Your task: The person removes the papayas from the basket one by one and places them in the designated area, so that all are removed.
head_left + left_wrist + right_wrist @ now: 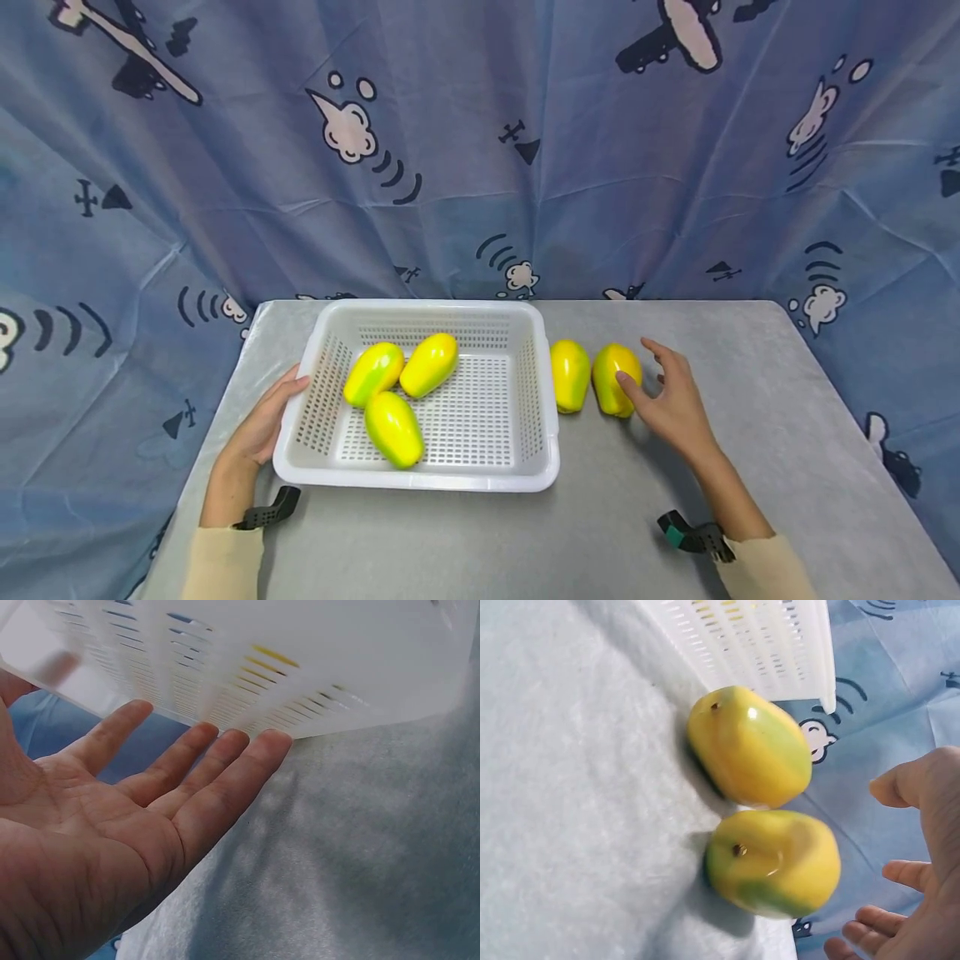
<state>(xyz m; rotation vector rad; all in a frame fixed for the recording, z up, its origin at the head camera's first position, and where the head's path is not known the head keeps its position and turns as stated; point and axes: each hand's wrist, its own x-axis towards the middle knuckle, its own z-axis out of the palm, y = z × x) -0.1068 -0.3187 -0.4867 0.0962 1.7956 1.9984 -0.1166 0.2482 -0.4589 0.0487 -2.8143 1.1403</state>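
Head view: the left hand (262, 425) lies flat, fingers straight, against the left wall of the white basket (547, 392), which holds three yellow-green mangoes (393, 429). Just right of the basket, two more lie on the grey surface (750, 375); the right hand (671, 400), grip apart, touches the farther mango (615, 375) with its thumb.
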